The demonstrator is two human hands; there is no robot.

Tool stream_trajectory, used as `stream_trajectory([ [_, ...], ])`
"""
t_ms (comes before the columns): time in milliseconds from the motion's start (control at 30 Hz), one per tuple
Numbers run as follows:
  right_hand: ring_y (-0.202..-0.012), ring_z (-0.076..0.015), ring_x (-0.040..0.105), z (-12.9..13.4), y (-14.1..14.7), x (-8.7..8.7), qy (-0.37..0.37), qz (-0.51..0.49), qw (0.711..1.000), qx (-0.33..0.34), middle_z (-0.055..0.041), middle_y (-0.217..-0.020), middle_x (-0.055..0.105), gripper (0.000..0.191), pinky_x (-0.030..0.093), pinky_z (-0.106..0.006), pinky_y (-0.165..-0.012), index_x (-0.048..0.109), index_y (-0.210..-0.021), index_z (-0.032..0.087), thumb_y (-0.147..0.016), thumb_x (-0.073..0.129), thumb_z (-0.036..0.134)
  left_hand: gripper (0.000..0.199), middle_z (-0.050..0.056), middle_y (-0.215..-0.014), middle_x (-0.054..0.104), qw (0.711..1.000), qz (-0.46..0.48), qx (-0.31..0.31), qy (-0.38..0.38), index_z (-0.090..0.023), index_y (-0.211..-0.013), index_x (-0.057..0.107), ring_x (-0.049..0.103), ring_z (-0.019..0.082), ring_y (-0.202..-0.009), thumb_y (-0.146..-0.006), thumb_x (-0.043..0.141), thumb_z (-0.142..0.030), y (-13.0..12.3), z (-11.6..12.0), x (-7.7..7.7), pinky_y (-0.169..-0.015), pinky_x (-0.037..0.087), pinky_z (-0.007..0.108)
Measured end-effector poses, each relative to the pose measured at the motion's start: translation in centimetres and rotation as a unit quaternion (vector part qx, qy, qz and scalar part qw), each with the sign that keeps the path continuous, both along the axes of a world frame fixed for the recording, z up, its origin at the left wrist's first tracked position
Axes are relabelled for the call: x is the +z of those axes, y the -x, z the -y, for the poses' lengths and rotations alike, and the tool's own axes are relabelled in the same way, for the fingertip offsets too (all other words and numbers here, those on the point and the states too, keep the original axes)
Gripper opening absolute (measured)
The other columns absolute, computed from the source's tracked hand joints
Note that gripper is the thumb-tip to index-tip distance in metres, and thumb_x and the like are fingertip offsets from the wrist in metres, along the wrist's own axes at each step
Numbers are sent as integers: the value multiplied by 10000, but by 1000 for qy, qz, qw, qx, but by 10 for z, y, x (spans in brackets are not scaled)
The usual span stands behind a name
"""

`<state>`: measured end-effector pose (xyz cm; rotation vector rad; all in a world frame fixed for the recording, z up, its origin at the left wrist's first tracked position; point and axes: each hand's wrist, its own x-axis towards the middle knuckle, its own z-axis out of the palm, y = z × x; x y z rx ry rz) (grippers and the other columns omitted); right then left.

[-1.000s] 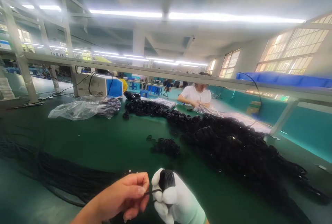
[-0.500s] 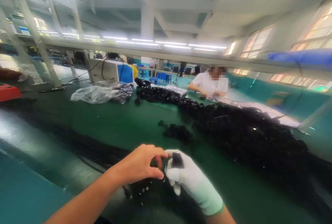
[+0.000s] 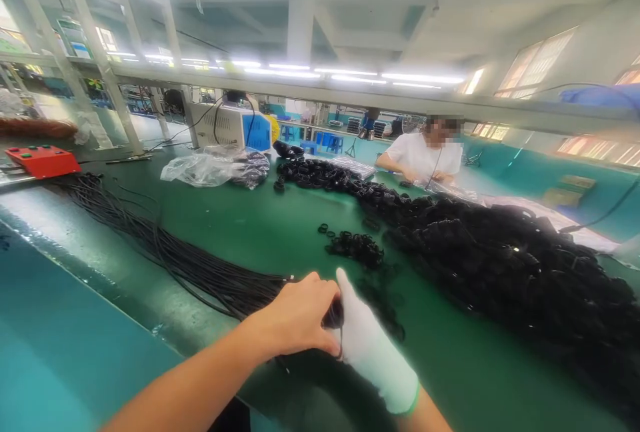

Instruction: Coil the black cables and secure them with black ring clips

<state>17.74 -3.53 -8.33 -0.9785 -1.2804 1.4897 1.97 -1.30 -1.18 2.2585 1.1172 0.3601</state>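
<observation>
A small black coil sits between my two hands at the lower middle of the view, mostly covered by fingers. My bare left hand curls its fingers and thumb round the coil from the left. From the right, my white-gloved right hand is closed on the same coil, its thumb side up and its fingers largely hidden. Long black cables lie in a bundle just left of my hands on the green table. Beyond my hands is a small heap of black rings.
A large pile of black coils stretches along the right side. Clear plastic bags lie farther back, near a white and blue machine. At the left sits a red control box. A person in white works across the table.
My left hand has moved in against the right and closed round the coil; before, its fingers were apart beside it. My right hand has turned, and the view has shifted leftward.
</observation>
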Motion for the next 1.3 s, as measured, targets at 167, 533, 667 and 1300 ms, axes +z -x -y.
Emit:
stream_trajectory([
  [167,-824,-228,589,0,2,16,-64,193,973,-108,-35,-874,632,541,464,-376,-763,574,-1103,226,-579,698,175,205,3,-690,599,993,-25,-61,95,-200,-787,637,532,165,-589,-637,637,-340,6,-24,0,-510,365,227],
  [533,-374,-62,459,8,-13,26,-7,-216,965,145,8,-732,614,423,276,-172,-334,443,-987,222,-647,692,256,136,28,-677,643,939,176,13,294,-135,-769,620,585,129,-530,-736,540,-240,6,-12,-3,-531,477,250],
  [667,-387,-66,456,6,-6,21,-13,-242,958,153,23,-608,589,481,293,-160,-359,420,-1100,212,-692,663,290,195,45,-779,648,880,347,70,317,-114,-870,593,606,129,-652,-695,624,-194,4,-13,9,-665,499,276],
  [1300,-674,-146,608,1,1,17,242,-297,909,164,-90,-847,615,588,513,-275,-562,565,-994,117,-789,454,656,369,65,-1052,633,933,264,-89,228,-174,-1129,591,580,204,-941,-773,575,-272,14,-35,-3,-809,454,309],
])
